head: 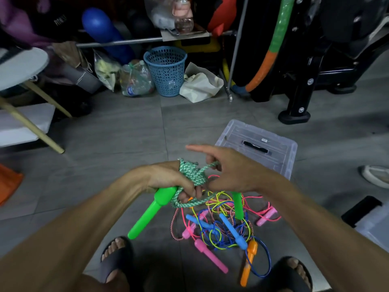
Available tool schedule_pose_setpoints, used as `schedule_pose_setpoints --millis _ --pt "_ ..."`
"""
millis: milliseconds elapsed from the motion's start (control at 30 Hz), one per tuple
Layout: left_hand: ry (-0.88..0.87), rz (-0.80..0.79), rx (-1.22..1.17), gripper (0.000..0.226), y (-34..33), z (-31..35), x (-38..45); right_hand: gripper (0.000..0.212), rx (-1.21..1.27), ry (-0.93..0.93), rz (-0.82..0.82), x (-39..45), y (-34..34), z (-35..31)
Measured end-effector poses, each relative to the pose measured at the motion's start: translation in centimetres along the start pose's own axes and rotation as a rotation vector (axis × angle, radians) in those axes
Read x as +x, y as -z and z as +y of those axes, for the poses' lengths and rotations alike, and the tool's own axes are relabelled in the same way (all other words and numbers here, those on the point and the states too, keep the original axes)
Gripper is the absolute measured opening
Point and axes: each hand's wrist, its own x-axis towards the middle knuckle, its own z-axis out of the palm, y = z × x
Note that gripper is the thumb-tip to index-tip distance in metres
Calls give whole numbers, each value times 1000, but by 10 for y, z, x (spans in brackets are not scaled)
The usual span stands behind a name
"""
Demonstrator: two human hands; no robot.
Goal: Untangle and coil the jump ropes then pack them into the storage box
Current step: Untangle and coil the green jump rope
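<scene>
My left hand [168, 178] grips a bright green handle [151, 211] and has the green-white braided rope [192, 175] wound in several turns around it. My right hand [229, 167] holds a strand of that rope between curled fingers, with the index finger pointing left. The rope's second green handle [237, 205] hangs below my right hand. On the floor beneath lies a tangle of thin ropes [223, 220] with pink, blue and orange handles. A clear plastic storage box [259, 148] with its lid on sits on the floor behind my right hand.
My two feet in dark sandals [114, 258] stand either side of the tangle. A blue mesh bin [166, 70], bags of bottles, a white cloth and a black machine base [299, 110] line the back. A stool leg [31, 127] slants at left.
</scene>
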Motion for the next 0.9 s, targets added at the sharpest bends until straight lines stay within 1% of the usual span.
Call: schedule_pose_setpoints --millis 67,167,233,333,367,433,500,533,600,633,667,733,833,900 --pt "2 -96 96 16 -4 4 -2 94 -41 14 -104 0 -5 -4" --pt "23 -176 171 16 -5 4 -3 92 -105 43 -151 2 -11 -2" --pt "25 -186 173 16 -3 2 -4 79 -104 5 -132 1 -13 0" --pt "11 -196 143 18 3 0 -5 44 -137 2 -109 1 -17 5" --pt "3 -201 130 18 5 0 -6 39 -114 1 -110 0 -19 5" --pt "-13 -196 88 17 8 2 -10 35 -43 10 -91 -1 -20 4" --pt "-33 -179 30 18 7 4 -12 36 71 -12 -55 -4 -17 1" --pt "-42 -175 11 18 6 5 -12 43 154 -49 -46 -5 -15 -1" --pt "-48 -192 5 21 3 8 -13 75 291 -75 -60 -7 -11 -4" --pt "-48 -209 14 22 1 11 -13 86 329 -53 -93 -7 -10 -6" --pt "-43 -225 26 20 -1 12 -14 87 362 -29 -133 -8 -10 -8" --pt "-33 -248 41 16 -4 14 -14 72 393 -15 -179 -8 -10 -11" --pt "-48 -263 26 19 -3 13 -15 60 396 -50 -140 -7 -11 -10" --pt "-65 -237 -32 20 1 10 -16 55 362 -71 -99 -6 -12 -7"
